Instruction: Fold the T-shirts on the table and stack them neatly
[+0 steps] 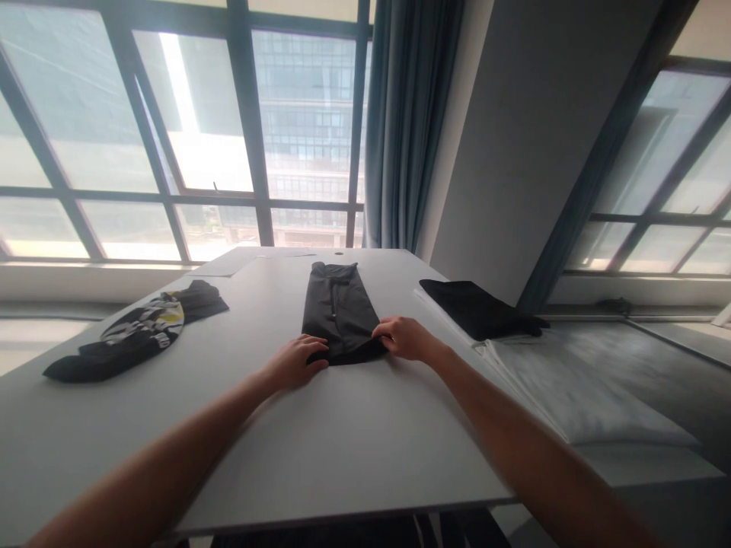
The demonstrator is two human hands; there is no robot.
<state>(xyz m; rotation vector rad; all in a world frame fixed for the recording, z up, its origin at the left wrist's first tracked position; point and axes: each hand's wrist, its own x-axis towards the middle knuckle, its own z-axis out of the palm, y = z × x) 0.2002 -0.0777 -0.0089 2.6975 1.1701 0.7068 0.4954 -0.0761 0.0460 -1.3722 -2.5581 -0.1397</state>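
Observation:
A folded black garment (338,316) lies lengthwise on the white table, with what looks like a zip or seam line down its middle. Its near left corner is between the fingers and thumb of my left hand (295,361). My right hand (400,337) pinches the near right corner, fingers curled over the edge. The cloth's near edge bulges slightly between the two hands, while its far end rests flat. Parts of both corners are hidden under my fingers.
On the left of the table (343,449) lies a dark garment with a grey, white and yellow print (154,323). At the right, a folded black cloth (480,308) rests beside white sheet-like material (588,392). Windows, a blue curtain (408,114) and a pillar (525,137) stand beyond.

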